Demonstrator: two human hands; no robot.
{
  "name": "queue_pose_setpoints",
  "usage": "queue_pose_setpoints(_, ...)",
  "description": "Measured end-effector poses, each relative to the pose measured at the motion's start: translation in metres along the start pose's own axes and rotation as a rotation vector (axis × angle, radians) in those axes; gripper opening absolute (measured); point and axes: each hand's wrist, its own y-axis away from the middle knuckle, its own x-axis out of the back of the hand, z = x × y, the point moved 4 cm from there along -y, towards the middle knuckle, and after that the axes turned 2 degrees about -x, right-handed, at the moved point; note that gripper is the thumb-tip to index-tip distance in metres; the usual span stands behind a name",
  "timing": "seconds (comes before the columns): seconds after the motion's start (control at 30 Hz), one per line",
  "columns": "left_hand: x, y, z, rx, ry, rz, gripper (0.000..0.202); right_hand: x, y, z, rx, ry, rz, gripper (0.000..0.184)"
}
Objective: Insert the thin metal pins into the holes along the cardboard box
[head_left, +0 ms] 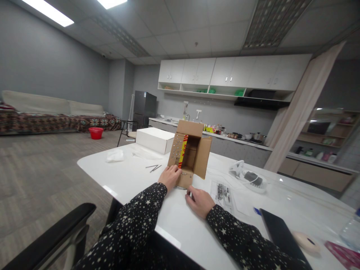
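Observation:
An open cardboard box [190, 150] faces me on the white table, its flaps spread and a yellow-and-red tape strip [183, 150] along its left side. Small shiny bits dot the left flap and the lower flap [184, 180]. My left hand [169, 177] grips the box at its lower left, fingers over the cardboard and thumb hidden. Just right of the lower flap, my right hand [200, 201] rests low over the table with curled fingers; what they hold, if anything, is too small to make out. Thin metal pieces [154, 167] lie left of the box.
Behind the box stands a white box [155, 139]. Crumpled white plastic [114, 155] lies at left. To the right are a clear bag of small metal parts [223, 193], a white corded device [251, 179], a dark tablet-like slab [281, 232] and a bottle [351, 228].

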Motion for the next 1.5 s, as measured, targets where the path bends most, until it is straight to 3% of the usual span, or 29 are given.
queue_pose_setpoints(0.53,0.013,0.002,0.002,0.021,0.12,0.113,0.018,0.001,0.0,0.001,0.005,0.008,-0.006,0.012)
queue_pose_setpoints(1.1,0.01,0.004,-0.006,0.178,0.087,0.114,0.014,0.001,0.0,0.0,-0.007,0.014,-0.017,0.013)
queue_pose_setpoints(1.33,0.006,0.004,-0.008,0.178,0.13,0.106,0.015,0.001,0.001,0.0,0.0,0.016,-0.007,0.012)
queue_pose_setpoints(1.5,0.007,0.004,-0.009,0.182,0.154,0.16,0.015,0.0,0.0,0.0,-0.002,0.018,-0.012,0.013)
